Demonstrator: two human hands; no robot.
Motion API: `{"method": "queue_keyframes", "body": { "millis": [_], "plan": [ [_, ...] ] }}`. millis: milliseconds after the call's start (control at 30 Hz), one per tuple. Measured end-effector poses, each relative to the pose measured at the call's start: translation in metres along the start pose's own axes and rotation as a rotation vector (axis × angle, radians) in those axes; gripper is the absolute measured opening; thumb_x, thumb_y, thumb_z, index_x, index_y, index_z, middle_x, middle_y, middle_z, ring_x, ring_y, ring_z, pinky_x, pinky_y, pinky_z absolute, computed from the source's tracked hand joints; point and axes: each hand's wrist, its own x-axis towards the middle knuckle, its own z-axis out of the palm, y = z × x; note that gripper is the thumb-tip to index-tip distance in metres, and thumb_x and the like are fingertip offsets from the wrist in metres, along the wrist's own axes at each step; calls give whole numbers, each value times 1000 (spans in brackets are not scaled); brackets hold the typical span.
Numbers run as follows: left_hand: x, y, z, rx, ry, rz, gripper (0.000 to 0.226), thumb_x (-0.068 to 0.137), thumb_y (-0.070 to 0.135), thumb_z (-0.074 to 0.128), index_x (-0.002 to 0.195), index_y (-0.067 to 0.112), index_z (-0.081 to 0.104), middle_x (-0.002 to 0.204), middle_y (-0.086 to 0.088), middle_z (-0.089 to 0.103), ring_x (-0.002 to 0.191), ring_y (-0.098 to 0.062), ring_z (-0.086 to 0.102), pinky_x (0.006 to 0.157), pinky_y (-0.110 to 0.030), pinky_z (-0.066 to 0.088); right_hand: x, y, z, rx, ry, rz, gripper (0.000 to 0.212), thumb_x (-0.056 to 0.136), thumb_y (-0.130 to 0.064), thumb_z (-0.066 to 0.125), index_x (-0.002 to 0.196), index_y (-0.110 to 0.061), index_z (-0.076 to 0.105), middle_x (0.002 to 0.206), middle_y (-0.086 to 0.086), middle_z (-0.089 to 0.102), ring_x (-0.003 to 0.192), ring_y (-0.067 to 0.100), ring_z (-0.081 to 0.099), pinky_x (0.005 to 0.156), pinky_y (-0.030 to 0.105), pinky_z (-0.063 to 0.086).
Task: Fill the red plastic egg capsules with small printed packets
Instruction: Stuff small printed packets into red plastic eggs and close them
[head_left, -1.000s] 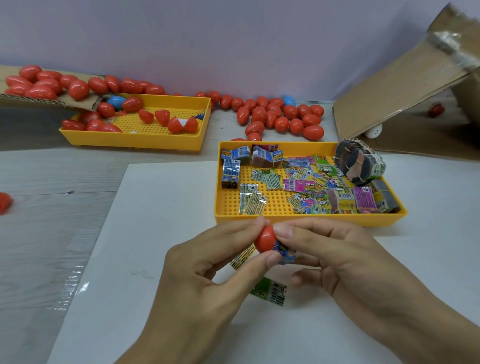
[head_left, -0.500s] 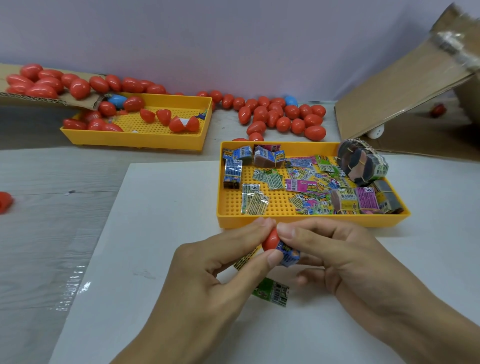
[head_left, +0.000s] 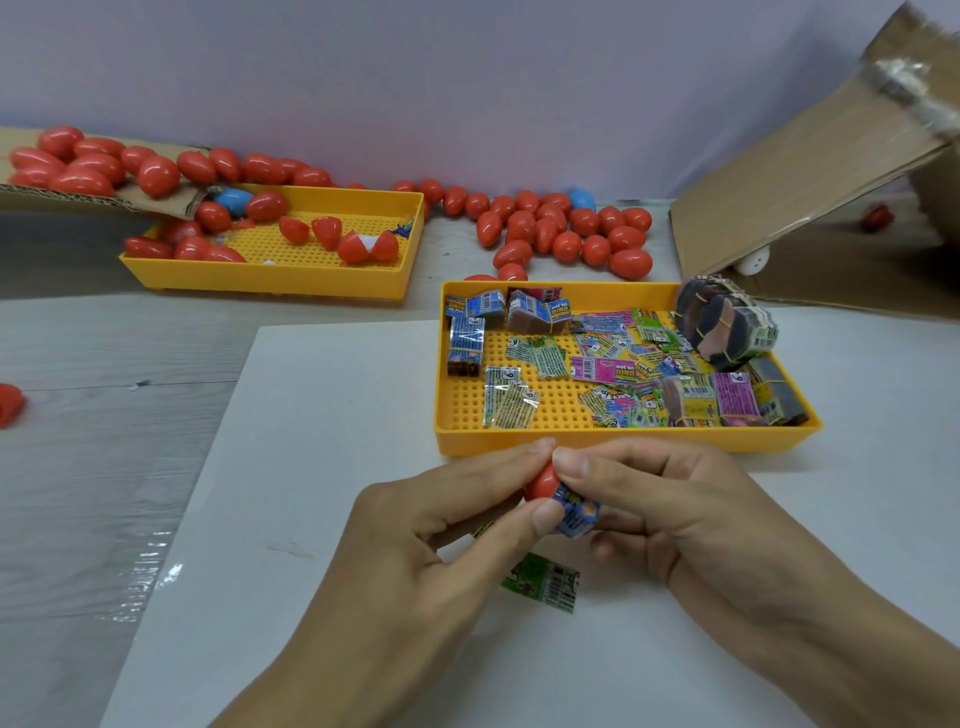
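My left hand (head_left: 415, 540) pinches a red egg capsule half (head_left: 541, 482) between thumb and forefinger, just in front of the packet tray. My right hand (head_left: 675, 519) holds a blue printed packet (head_left: 577, 515) pressed against the capsule's open side. A green packet (head_left: 543, 586) lies on the white sheet below my hands. The yellow packet tray (head_left: 623, 439) holds several loose and bundled printed packets.
A second yellow tray (head_left: 270, 280) at back left holds red capsule halves and eggs. Several closed red eggs (head_left: 566, 228) lie along the wall and on a cardboard flap (head_left: 78, 187). A large cardboard box (head_left: 810, 171) stands at right. One red egg (head_left: 8, 402) lies far left.
Both hands stay together on the capsule. My fingers have closed further over it, hiding more of the red shell, with the blue packet still at its opening.
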Motion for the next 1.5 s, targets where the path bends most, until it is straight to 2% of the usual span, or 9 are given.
{"method": "queue_keyframes", "body": {
  "millis": [333,433,567,767,900,1000,1133,1267,1500],
  "plan": [
    [2,4,0,-17,1,14,38,83,33,74,120,40,67,120,21,69,118,0,61,96,-18,50,0,0,1,20,-4,-37,33,59,-37,83,81,-12,79,83,11,75,69,13,67,53,20,50],
    [1,9,-1,-58,99,39,33,84,40,65,116,35,72,114,14,73,111,-6,67,89,-18,54,-3,-3,0,-65,39,-277,44,55,-39,89,93,-20,78,88,6,76,76,13,71,59,19,53],
    [3,14,-5,-187,140,-90,36,82,52,57,94,26,78,90,-4,76,82,-20,74,69,-27,60,-9,-2,2,-525,168,-790,53,67,-33,84,117,-32,65,111,-4,69,96,21,68,68,29,57],
    [3,17,2,-370,-18,-244,36,72,47,72,85,14,77,81,-11,75,68,-23,73,62,-33,60,-11,5,7,-831,146,-1029,59,75,-22,82,127,-18,54,118,-1,59,99,11,62,79,18,50],
    [2,15,1,-372,42,-202,31,65,36,80,87,15,77,84,-13,76,74,-23,74,63,-34,60,-6,-1,5,-857,68,-988,47,80,-36,71,123,-31,54,127,-6,51,102,6,61,79,12,44],
    [3,15,-3,-356,76,-126,34,64,31,81,96,20,78,91,-12,77,86,-24,75,69,-26,58,-8,-6,2,-656,48,-802,61,74,-61,71,126,-34,54,122,-9,58,102,17,63,68,20,48],
    [5,15,-7,-382,108,-33,35,61,19,84,95,21,77,94,-9,76,90,-22,74,75,-23,58,-13,-10,3,-296,7,-551,57,60,-65,79,108,-35,71,93,-2,72,72,10,67,57,23,53],
    [5,17,-7,-340,83,52,32,65,13,82,94,23,75,98,-3,73,99,-25,72,83,-26,58,-11,-12,2,-276,-14,-520,27,70,-40,74,88,-21,77,69,3,73,54,13,67,46,23,52],
    [5,19,-9,-358,76,-78,38,66,34,79,104,29,75,102,-6,76,98,-23,72,77,-23,57,-10,-6,2,-448,88,-744,32,73,-30,79,105,-27,73,94,-4,73,84,20,71,62,26,57]
  ]
}}
